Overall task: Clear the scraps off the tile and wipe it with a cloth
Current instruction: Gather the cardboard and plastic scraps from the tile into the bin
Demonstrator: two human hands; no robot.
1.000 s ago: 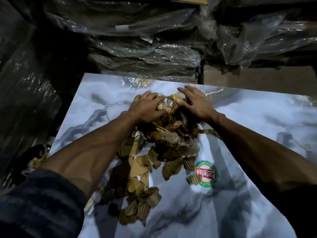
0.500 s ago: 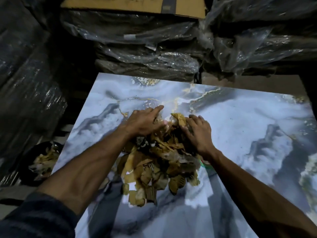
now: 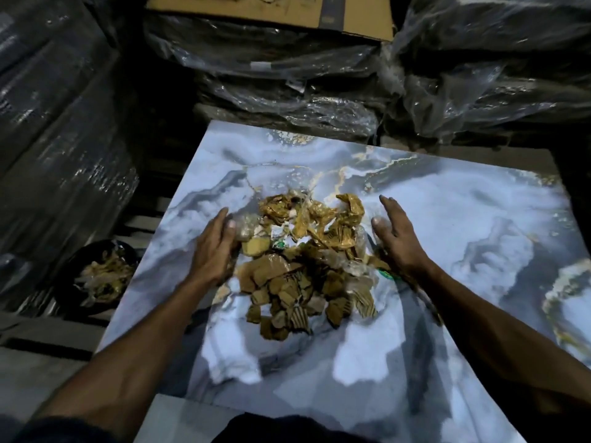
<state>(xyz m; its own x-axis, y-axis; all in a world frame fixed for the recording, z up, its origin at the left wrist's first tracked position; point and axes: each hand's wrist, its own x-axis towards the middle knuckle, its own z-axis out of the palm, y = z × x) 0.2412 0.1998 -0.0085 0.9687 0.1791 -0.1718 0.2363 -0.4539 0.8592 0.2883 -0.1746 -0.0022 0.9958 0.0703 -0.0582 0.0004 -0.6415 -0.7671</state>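
Now: scraps heaped, not yet cleared.
Left hand (image 3: pixel 213 251) and right hand (image 3: pixel 396 236), fingers straight, flank the scraps (image 3: pixel 303 260) mid-tile (image 3: pixel 479 225); bowl (image 3: pixel 96 276) at nine o'clock; wiping remains.

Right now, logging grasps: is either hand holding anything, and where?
Nothing is held. The left hand and right hand are open, flanking the scraps on the tile.

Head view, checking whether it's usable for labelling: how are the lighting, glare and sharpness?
Head view: dim overall; the marble-patterned tile is the brightest area, with soft sheen; small glints on the plastic-wrapped stacks; arm shadows fall toward the near edge; scraps and both hands slightly soft; wide-angle bending at the borders.
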